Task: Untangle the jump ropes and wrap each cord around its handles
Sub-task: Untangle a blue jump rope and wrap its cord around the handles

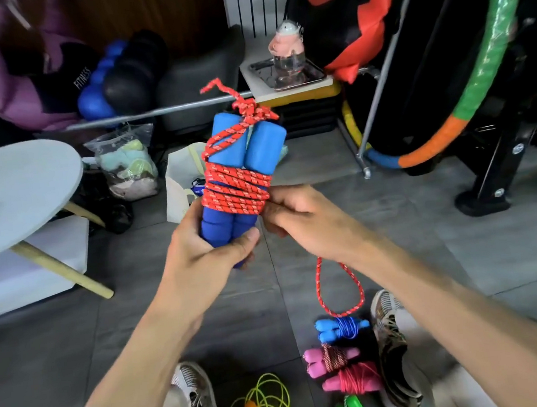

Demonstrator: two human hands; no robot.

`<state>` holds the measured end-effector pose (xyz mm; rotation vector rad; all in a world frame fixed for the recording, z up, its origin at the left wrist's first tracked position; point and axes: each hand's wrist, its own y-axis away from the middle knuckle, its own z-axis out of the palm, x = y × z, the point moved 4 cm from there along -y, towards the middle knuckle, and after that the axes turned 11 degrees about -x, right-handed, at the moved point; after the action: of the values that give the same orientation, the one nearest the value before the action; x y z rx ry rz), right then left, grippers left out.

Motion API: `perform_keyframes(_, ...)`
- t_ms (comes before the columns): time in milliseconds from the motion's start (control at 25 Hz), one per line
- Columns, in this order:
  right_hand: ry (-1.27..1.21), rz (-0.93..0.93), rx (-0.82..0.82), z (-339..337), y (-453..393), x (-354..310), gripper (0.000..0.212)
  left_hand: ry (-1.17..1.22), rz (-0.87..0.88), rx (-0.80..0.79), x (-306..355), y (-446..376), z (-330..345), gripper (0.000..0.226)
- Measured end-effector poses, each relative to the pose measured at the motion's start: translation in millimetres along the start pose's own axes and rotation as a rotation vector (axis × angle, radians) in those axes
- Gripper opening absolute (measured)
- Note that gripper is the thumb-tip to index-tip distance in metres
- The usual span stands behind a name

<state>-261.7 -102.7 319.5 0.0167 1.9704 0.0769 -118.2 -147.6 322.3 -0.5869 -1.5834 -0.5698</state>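
Underfoot, the grey tiled floor carries wrapped blue, pink and red rope bundles. Higher up, the left hand grips two blue foam handles bound in red speckled cord. The right hand pinches that cord, and a loop of it dangles beneath the wrist.

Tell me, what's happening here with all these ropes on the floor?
A person is bundling jump ropes. The left hand grips a pair of blue handles, and the right hand pinches the red cord already coiled around them; a loose loop hangs below. Wrapped bundles, blue, pink and another pink, lie by the shoes, while a yellow-green rope with orange handles is unwrapped.
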Motion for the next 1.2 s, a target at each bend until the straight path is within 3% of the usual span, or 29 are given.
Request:
perform_keyframes(40,-0.016,0.01,-0.028,4,-2,2,0.016,-0.031,-0.024,0.027,-2,-1,-1,0.025)
perform_keyframes(120,-0.09,0.04,-0.076,13,-3,-1,0.025,-0.143,-0.033,0.095,-4,-3,-4,0.019)
perform_keyframes(280,-0.321,0.112,0.036,17,4,-6,0.013,-0.729,0.061,0.238,6,0,3,0.019)
perform_keyframes(480,-0.678,0.133,0.024,25,9,-10,0.017,-1.229,0.151,0.298,8,0,16,0.04)
perform_keyframes(600,-0.687,0.347,0.259,24,12,3,0.027,-1.342,0.166,0.215,-2,-1,33,0.045)
perform_keyframes(720,-0.661,0.329,0.34,23,12,2,0.026,-1.022,0.144,0.064,0,-3,31,0.054)
perform_keyframes(840,-0.621,0.162,0.257,16,9,-14,0.023,-0.514,-0.029,-0.172,6,-8,9,0.085)
perform_keyframes(920,-0.587,0.074,0.204,12,8,-21,0.03,-0.184,-0.037,-0.276,8,-9,6,0.091)
perform_keyframes(1000,-0.554,-0.012,0.249,5,7,-26,0.03,0.045,-0.021,-0.261,6,-5,11,0.08)
perform_keyframes(1080,-0.501,-0.064,0.26,0,5,-29,0.024,0.306,-0.113,-0.247,1,-2,20,0.062)
perform_keyframes(1200,-0.406,-0.137,0.103,3,9,-34,0.022,0.53,-0.241,-0.419,-2,6,31,0.029)
